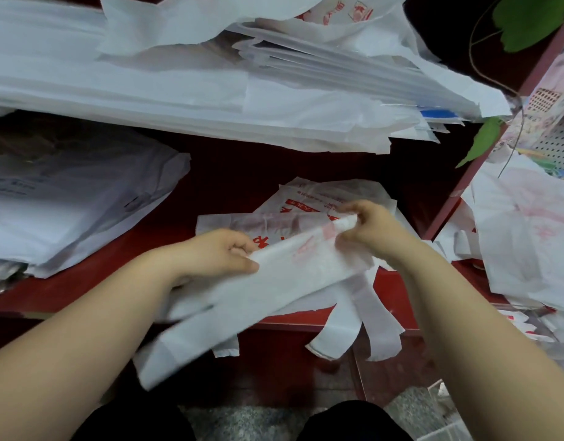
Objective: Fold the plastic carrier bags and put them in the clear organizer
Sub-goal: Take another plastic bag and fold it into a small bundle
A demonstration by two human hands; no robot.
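A white plastic carrier bag (274, 278) with red print, folded into a long strip, is held above the front edge of the red table (210, 192). My left hand (223, 253) pinches its upper edge near the middle. My right hand (366, 227) grips its far right end with curled fingers. The bag's handles (354, 326) hang down past the table edge. Another red-printed bag (319, 198) lies flat on the table under my hands. No clear organizer is identifiable in view.
A tall stack of white bags (210, 84) fills the back of the table. A second stack (61, 202) lies at the left. Crumpled bags (525, 240) pile up at the right beyond a red frame post (484, 148), near green leaves (484, 138).
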